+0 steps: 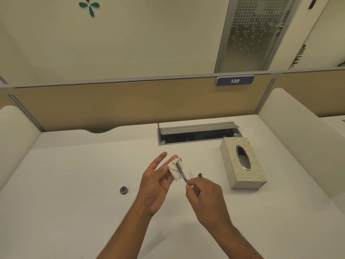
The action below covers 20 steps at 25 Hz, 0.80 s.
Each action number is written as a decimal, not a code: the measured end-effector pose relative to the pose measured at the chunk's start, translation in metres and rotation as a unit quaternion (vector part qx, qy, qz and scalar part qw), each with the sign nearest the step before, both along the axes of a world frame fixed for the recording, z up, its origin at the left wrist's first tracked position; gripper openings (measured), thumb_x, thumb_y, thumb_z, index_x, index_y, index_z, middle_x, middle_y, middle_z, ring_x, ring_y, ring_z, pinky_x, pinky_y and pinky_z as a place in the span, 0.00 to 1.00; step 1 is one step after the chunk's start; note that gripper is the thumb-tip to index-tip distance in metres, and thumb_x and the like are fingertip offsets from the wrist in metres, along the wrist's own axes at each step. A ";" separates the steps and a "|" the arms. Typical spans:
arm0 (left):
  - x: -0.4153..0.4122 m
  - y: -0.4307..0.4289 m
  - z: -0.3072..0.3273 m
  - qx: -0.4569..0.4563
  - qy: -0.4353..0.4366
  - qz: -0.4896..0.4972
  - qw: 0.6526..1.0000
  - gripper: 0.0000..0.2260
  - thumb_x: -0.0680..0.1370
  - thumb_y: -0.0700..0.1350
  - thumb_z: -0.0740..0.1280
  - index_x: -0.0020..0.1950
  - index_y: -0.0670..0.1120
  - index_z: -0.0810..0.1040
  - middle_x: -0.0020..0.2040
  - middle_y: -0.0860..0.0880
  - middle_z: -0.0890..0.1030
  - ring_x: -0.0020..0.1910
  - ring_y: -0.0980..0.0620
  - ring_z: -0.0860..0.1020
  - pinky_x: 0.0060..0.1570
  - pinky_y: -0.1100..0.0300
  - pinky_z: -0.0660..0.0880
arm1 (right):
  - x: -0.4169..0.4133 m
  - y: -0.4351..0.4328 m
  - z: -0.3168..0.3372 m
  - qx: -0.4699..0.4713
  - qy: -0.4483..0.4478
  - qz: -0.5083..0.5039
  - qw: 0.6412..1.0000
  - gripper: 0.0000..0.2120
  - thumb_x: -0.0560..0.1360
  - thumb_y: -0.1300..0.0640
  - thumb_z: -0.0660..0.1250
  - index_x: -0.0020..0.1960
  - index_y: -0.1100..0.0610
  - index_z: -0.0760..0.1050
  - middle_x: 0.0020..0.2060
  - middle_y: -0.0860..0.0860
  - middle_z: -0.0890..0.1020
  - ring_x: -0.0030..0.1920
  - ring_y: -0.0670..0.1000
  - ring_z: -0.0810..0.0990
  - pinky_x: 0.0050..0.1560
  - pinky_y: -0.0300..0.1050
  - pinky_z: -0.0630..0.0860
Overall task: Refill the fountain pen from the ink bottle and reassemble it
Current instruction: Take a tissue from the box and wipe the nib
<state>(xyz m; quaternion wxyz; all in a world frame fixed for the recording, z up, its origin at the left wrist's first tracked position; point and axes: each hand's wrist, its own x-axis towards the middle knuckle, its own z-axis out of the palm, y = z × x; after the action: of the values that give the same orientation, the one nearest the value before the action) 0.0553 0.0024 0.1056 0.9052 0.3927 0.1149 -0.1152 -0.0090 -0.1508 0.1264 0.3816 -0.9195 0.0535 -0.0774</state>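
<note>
Pen (182, 173) section's pinched by its back end in the right hand (203, 195), front end poked into a tissue (174, 170) the left hand (158, 181) grips with other fingers spread. Cap (123, 190) lies left of both hands, tissue box (242, 162) right.

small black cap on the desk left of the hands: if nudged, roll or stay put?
The black cap seems to lie flat, open side up, so a nudge would probably slide it rather than roll it. It looks short and round; tipped onto its edge, it could roll. Being small, it is likely light, and the smooth white desk offers little resistance.
</note>
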 end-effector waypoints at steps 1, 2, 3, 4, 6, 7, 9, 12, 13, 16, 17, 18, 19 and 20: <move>0.000 -0.001 -0.001 0.006 -0.003 0.000 1.000 0.19 0.82 0.39 0.66 0.74 0.45 0.75 0.67 0.41 0.86 0.66 0.40 0.85 0.61 0.51 0.84 | 0.000 0.000 0.000 0.001 0.000 0.005 1.000 0.08 0.80 0.53 0.68 0.53 0.53 0.84 0.41 0.47 0.84 0.36 0.42 0.78 0.37 0.23 0.67; 0.000 -0.001 -0.002 0.008 -0.002 0.002 1.000 0.21 0.81 0.40 0.68 0.75 0.45 0.75 0.67 0.41 0.85 0.66 0.40 0.85 0.61 0.52 0.84 | -0.001 0.001 -0.001 0.003 0.000 0.012 1.000 0.08 0.80 0.53 0.68 0.53 0.53 0.84 0.41 0.47 0.84 0.36 0.42 0.77 0.37 0.23 0.67; 0.001 -0.002 -0.004 0.006 0.000 0.002 1.000 0.20 0.82 0.39 0.67 0.75 0.45 0.76 0.68 0.42 0.85 0.66 0.40 0.85 0.61 0.52 0.84 | -0.002 0.002 -0.001 0.003 0.000 0.019 1.000 0.08 0.80 0.53 0.68 0.53 0.53 0.84 0.42 0.47 0.85 0.37 0.42 0.77 0.38 0.23 0.68; 0.001 -0.003 -0.005 0.004 0.000 0.000 1.000 0.19 0.84 0.39 0.65 0.75 0.44 0.76 0.69 0.42 0.85 0.67 0.41 0.84 0.62 0.53 0.84 | -0.003 0.004 -0.001 0.003 -0.001 0.026 1.000 0.08 0.80 0.53 0.68 0.54 0.53 0.84 0.43 0.47 0.85 0.37 0.41 0.77 0.39 0.22 0.67; 0.000 -0.007 -0.006 0.001 0.004 -0.007 1.000 0.17 0.86 0.39 0.62 0.75 0.43 0.76 0.70 0.42 0.84 0.67 0.41 0.84 0.63 0.53 0.83 | -0.005 0.007 -0.001 0.003 -0.007 0.033 0.999 0.08 0.80 0.53 0.68 0.54 0.54 0.84 0.43 0.47 0.85 0.37 0.39 0.77 0.40 0.22 0.67; 0.000 -0.009 -0.006 -0.001 0.006 -0.011 1.000 0.17 0.87 0.40 0.61 0.75 0.42 0.76 0.70 0.41 0.84 0.67 0.40 0.84 0.64 0.52 0.83 | -0.005 0.008 -0.001 0.004 -0.010 0.035 0.999 0.08 0.80 0.54 0.68 0.54 0.54 0.84 0.42 0.47 0.85 0.37 0.38 0.76 0.39 0.22 0.68; -0.002 -0.012 -0.003 -0.010 0.005 -0.025 1.000 0.17 0.87 0.41 0.60 0.74 0.41 0.76 0.70 0.40 0.84 0.68 0.39 0.84 0.66 0.50 0.82 | -0.006 0.009 -0.002 0.002 -0.011 0.041 0.999 0.07 0.80 0.54 0.67 0.53 0.54 0.84 0.42 0.47 0.84 0.37 0.38 0.76 0.39 0.22 0.68; -0.002 -0.014 0.001 -0.006 0.005 -0.040 0.999 0.16 0.88 0.41 0.59 0.74 0.41 0.76 0.69 0.40 0.84 0.68 0.39 0.84 0.66 0.49 0.81 | -0.006 0.009 -0.003 -0.007 0.001 0.045 0.999 0.08 0.81 0.52 0.67 0.53 0.54 0.83 0.42 0.47 0.84 0.37 0.39 0.75 0.38 0.23 0.68; -0.001 -0.014 0.001 0.003 0.006 -0.040 0.999 0.16 0.88 0.40 0.59 0.74 0.41 0.76 0.69 0.40 0.84 0.67 0.39 0.84 0.65 0.49 0.82 | -0.006 0.009 -0.003 -0.008 0.003 0.045 0.999 0.08 0.81 0.52 0.66 0.53 0.54 0.83 0.42 0.47 0.84 0.37 0.39 0.75 0.38 0.23 0.68; -0.001 -0.013 0.001 0.029 0.009 -0.035 0.999 0.15 0.87 0.37 0.60 0.72 0.41 0.77 0.66 0.39 0.86 0.64 0.38 0.86 0.63 0.48 0.84 | -0.009 0.010 -0.002 -0.002 0.006 0.050 0.999 0.08 0.80 0.52 0.66 0.52 0.53 0.83 0.41 0.46 0.83 0.37 0.40 0.76 0.38 0.23 0.68; -0.001 -0.013 0.000 0.035 0.009 -0.035 0.999 0.14 0.87 0.36 0.60 0.72 0.41 0.78 0.66 0.39 0.86 0.63 0.37 0.86 0.62 0.48 0.84 | -0.010 0.009 -0.001 0.004 0.005 0.050 0.999 0.07 0.80 0.52 0.67 0.52 0.53 0.83 0.40 0.45 0.82 0.37 0.40 0.76 0.39 0.24 0.68; -0.002 -0.013 0.000 0.039 0.011 -0.033 0.999 0.14 0.87 0.36 0.60 0.71 0.41 0.78 0.66 0.38 0.86 0.63 0.37 0.86 0.62 0.47 0.84 | -0.011 0.008 0.001 0.010 0.004 0.048 0.999 0.07 0.80 0.53 0.67 0.50 0.53 0.83 0.39 0.44 0.81 0.37 0.40 0.76 0.39 0.24 0.69; -0.002 -0.013 -0.001 0.043 0.014 -0.028 0.999 0.14 0.87 0.36 0.60 0.71 0.41 0.78 0.67 0.38 0.85 0.63 0.37 0.86 0.62 0.47 0.84 | -0.013 0.007 0.002 0.015 0.005 0.044 0.999 0.06 0.79 0.54 0.68 0.49 0.53 0.83 0.38 0.44 0.81 0.36 0.41 0.77 0.39 0.24 0.69; -0.001 -0.012 -0.003 0.047 0.015 -0.019 0.999 0.14 0.87 0.36 0.60 0.71 0.41 0.78 0.67 0.39 0.85 0.62 0.37 0.86 0.62 0.47 0.84 | -0.014 0.006 0.003 0.019 0.006 0.040 0.999 0.05 0.79 0.55 0.69 0.48 0.53 0.83 0.37 0.44 0.81 0.36 0.42 0.77 0.39 0.25 0.70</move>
<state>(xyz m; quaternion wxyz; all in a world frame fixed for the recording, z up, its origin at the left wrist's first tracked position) 0.0543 -0.0094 0.1027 0.8815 0.4351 0.1266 -0.1330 -0.0235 -0.1444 0.1296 0.4017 -0.9139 0.0208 -0.0555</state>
